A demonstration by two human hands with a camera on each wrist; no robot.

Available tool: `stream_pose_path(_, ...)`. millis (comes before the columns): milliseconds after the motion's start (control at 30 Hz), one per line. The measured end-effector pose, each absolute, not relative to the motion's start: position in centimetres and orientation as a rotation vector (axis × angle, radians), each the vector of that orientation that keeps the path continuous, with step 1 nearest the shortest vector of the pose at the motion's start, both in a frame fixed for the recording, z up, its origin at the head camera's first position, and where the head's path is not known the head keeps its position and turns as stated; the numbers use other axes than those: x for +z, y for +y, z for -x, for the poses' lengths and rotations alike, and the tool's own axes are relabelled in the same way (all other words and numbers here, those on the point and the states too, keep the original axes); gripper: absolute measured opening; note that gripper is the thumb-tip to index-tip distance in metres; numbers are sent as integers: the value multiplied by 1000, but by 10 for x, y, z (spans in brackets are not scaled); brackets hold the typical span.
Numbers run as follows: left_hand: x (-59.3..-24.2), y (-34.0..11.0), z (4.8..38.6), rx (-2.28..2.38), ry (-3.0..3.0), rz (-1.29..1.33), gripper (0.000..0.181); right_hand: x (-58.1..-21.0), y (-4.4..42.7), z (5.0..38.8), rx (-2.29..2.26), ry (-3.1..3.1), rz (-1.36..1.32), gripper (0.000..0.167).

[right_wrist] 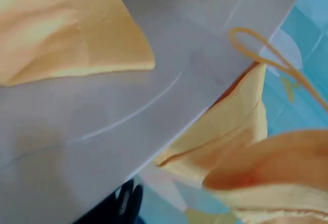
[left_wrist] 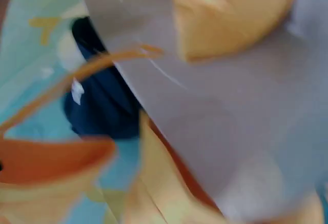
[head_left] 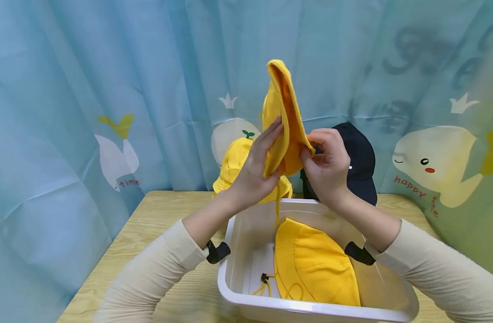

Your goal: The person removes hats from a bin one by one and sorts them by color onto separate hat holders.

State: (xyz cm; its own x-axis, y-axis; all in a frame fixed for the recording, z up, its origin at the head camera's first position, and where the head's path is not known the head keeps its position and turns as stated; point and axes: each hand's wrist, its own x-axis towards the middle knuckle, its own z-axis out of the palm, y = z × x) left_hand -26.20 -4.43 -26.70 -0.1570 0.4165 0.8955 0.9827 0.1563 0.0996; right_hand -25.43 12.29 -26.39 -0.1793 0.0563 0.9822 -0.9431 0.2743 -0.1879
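A folded yellow bucket hat (head_left: 287, 130) is held up above a white plastic bin (head_left: 246, 299). My left hand (head_left: 258, 157) grips its left side, fingers along the outside of the brim. With thumb and fingers, my right hand (head_left: 326, 157) pinches the brim's edge on the right. A yellow cord hangs from the hat. Inside the bin lies another yellow bucket hat (head_left: 323, 264), folded flat, its cord and black stopper (head_left: 264, 277) to the left. The left wrist view is blurred, with part of the held hat (left_wrist: 51, 165) at lower left.
Behind the bin stand a yellow hat with a green sprout (head_left: 234, 161) and a dark cap (head_left: 357, 157). The bin sits on a wooden table (head_left: 129, 269). A blue-green printed curtain (head_left: 170, 89) hangs behind and at the sides.
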Motion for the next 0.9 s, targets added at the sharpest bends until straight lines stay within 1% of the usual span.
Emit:
stream_pose_path(67,-267,-51,269,-914,-1626,1345,58,-262,127,256,1189,-1411,-847,17)
stream_pose_path(133,-270,-61,279,-860,-1557,1268,53,-260,133,258,1198,-1385,-800,15)
stream_pose_path(200,-275,-72,288,-835,-1499,1141,47,-258,140,262,1190,-1365,-760,11)
stream_pose_path(400,-289,-111,311,-848,-1567,668,16,-252,160,276,1188,-1283,-706,5)
stream_pose_path(500,-294,-127,317,-915,-1647,453,7,-251,168,281,1160,-1276,-705,5)
stream_pose_path(567,-295,-135,318,-962,-1675,369,5,-253,172,285,1121,-1283,-699,5)
stream_pose_path(633,-293,-140,320,-997,-1685,336,5,-255,176,288,1081,-1291,-686,5)
stream_pose_path(733,-291,-143,320,-1014,-1716,374,10,-258,178,292,1062,-1278,-659,6)
stream_pose_path(900,-289,-145,317,-1088,-1755,427,6,-259,180,294,1095,-1299,-689,5)
